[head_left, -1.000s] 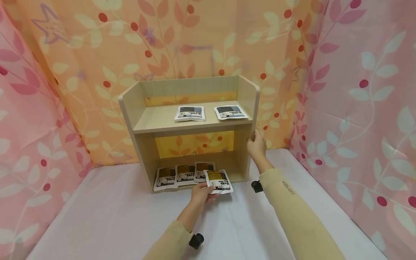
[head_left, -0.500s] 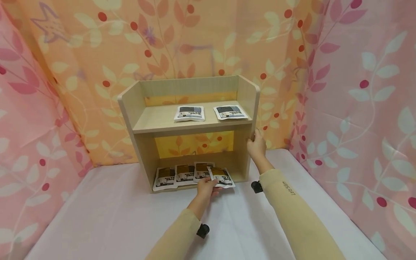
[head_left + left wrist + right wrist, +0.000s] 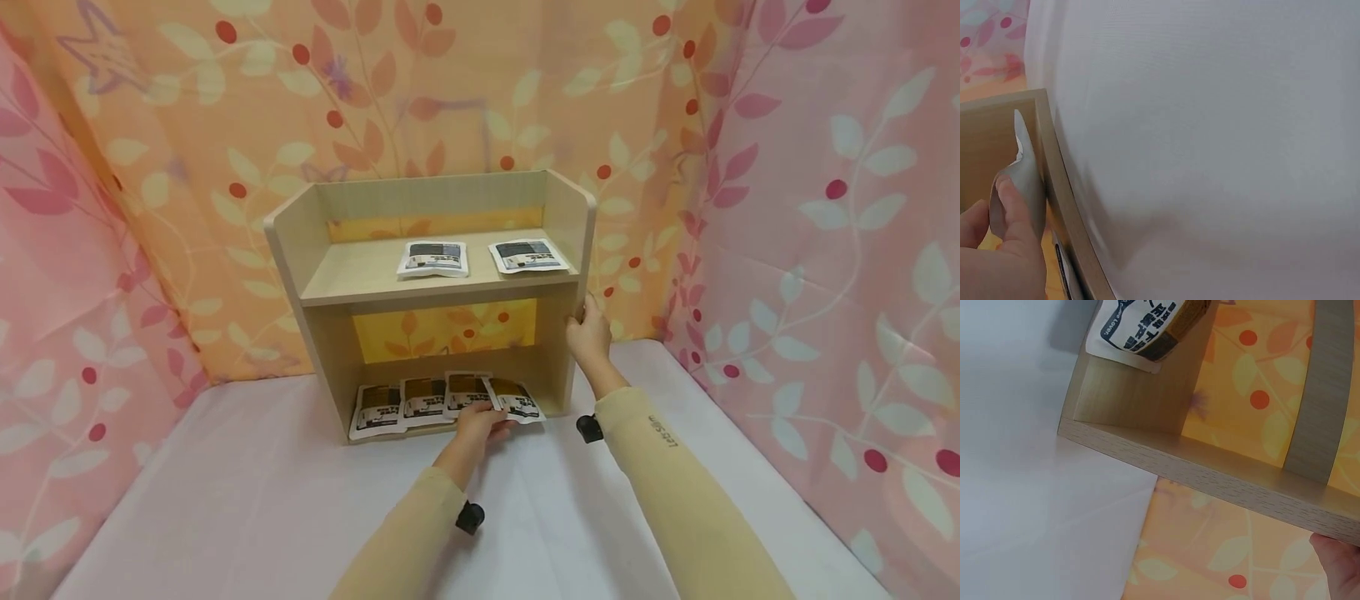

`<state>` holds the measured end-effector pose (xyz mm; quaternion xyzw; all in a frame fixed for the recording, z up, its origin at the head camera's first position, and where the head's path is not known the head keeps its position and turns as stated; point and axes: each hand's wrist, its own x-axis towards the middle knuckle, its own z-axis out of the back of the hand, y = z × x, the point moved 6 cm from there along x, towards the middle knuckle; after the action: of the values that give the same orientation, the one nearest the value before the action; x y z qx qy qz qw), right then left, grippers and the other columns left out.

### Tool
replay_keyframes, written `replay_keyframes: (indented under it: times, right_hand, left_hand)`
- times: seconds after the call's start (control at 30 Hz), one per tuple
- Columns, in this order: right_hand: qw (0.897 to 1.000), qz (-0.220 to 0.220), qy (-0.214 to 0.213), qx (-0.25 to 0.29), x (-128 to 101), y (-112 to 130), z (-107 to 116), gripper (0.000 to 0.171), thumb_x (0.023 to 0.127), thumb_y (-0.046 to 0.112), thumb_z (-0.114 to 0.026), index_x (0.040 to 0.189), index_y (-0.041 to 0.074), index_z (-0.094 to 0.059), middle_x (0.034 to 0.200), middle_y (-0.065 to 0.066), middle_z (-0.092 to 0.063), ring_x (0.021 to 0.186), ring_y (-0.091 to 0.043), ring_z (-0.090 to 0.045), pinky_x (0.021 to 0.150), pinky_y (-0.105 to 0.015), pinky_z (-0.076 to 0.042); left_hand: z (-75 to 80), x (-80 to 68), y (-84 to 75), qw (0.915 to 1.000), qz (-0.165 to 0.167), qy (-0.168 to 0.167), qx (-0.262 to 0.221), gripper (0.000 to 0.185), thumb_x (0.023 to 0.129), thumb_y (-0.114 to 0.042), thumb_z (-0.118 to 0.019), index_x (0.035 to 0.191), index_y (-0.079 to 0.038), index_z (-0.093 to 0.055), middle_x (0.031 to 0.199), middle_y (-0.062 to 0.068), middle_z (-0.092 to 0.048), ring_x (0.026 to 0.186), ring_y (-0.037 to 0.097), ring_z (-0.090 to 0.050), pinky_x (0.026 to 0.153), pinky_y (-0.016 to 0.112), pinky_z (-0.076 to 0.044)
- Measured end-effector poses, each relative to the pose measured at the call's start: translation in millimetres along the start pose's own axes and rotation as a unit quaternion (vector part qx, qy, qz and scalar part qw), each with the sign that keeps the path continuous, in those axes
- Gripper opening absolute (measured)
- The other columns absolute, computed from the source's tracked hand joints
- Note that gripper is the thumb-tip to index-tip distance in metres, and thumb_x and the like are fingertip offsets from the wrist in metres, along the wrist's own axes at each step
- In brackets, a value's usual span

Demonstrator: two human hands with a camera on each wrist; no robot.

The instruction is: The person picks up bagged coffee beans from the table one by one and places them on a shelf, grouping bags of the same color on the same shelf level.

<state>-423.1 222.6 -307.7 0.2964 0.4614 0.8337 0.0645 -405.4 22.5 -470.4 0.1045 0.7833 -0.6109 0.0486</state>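
Note:
In the head view my left hand (image 3: 476,429) pinches a white packet with a brown printed label (image 3: 517,402) at the right part of the lower shelf, its front edge jutting out. The left wrist view shows thumb and fingers of the left hand (image 3: 1007,256) on the bent packet (image 3: 1027,187). My right hand (image 3: 591,335) grips the right side panel of the small wooden shelf (image 3: 348,271). Three similar packets, including a left one (image 3: 378,410), lie in a row on the lower shelf, left of the held packet. The nearest of these touches or overlaps it.
On the upper shelf lie two white packets with blue-grey labels, a middle one (image 3: 432,259) and a right one (image 3: 528,256). The shelf stands on a table with a white cloth (image 3: 247,492). Patterned curtains (image 3: 420,92) surround it at the back and sides.
My left hand has moved forward and slightly right, taking the packet from in front of the lower shelf onto it. The right hand keeps its place on the side panel.

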Motion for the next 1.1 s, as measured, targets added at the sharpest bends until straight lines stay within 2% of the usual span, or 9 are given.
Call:
replay_keyframes:
  times: [0.1,0.33,0.5,0.7,0.87,1.1]
  right_hand:
    - [1.000,0.002,0.001,-0.002,0,-1,-1,0.028,0.089,0.004,-0.055,0.118,0.003,-0.055,0.109,-0.027,-0.065,0.104,-0.045,-0.058,0.087,-0.058,-0.043]
    - [1.000,0.000,-0.002,-0.010,0,-1,-1,0.030,0.090,0.005,-0.054,0.120,0.004,-0.054,0.107,-0.026,-0.066,0.104,-0.045,-0.057,0.088,-0.059,-0.042]
    - [1.000,-0.002,0.004,-0.009,-2,0,-2,0.037,0.089,0.003,-0.054,0.126,0.005,-0.054,0.108,-0.026,-0.065,0.105,-0.045,-0.057,0.089,-0.059,-0.042]
    - [1.000,-0.004,0.005,-0.006,-5,2,-2,0.042,0.088,0.002,-0.054,0.130,0.007,-0.053,0.111,-0.025,-0.065,0.107,-0.044,-0.058,0.091,-0.059,-0.042]
    - [1.000,-0.003,0.009,-0.002,-7,2,-3,0.044,0.088,0.002,-0.053,0.132,0.007,-0.053,0.115,-0.025,-0.064,0.110,-0.044,-0.057,0.092,-0.060,-0.041]
    - [1.000,-0.002,0.011,-0.004,-5,0,-4,0.039,0.089,0.002,-0.053,0.128,0.005,-0.053,0.113,-0.026,-0.065,0.109,-0.044,-0.057,0.092,-0.059,-0.042]
  left_hand:
    - [1.3,2.3,0.2,0.9998,0.008,-0.013,-0.010,0.055,0.090,0.010,-0.060,0.136,0.021,-0.033,0.120,0.035,-0.054,0.077,0.020,-0.069,0.066,0.023,-0.056]
    - [1.4,6.6,-1.4,0.9983,0.025,-0.030,-0.044,0.049,0.093,0.007,-0.058,0.136,0.018,-0.037,0.122,0.032,-0.057,0.095,0.030,-0.069,0.074,0.027,-0.057]
    - [2.8,8.4,-2.1,0.9967,0.041,-0.044,-0.054,0.045,0.097,0.003,-0.054,0.136,0.017,-0.038,0.125,0.032,-0.056,0.092,0.027,-0.070,0.072,0.028,-0.057]
    - [2.4,7.3,-1.6,0.9947,0.053,-0.054,-0.070,0.049,0.096,0.007,-0.052,0.140,0.016,-0.034,0.130,0.033,-0.052,0.098,0.029,-0.068,0.075,0.027,-0.057]
    - [4.1,5.9,1.1,0.9927,0.050,-0.067,-0.087,0.056,0.094,0.011,-0.050,0.143,0.017,-0.024,0.131,0.037,-0.048,0.101,0.034,-0.067,0.082,0.033,-0.055]
    - [3.9,-3.6,-5.2,0.9966,0.050,-0.046,-0.047,0.058,0.096,0.003,-0.047,0.145,0.016,-0.019,0.130,0.035,-0.048,0.113,0.039,-0.059,0.093,0.041,-0.050]
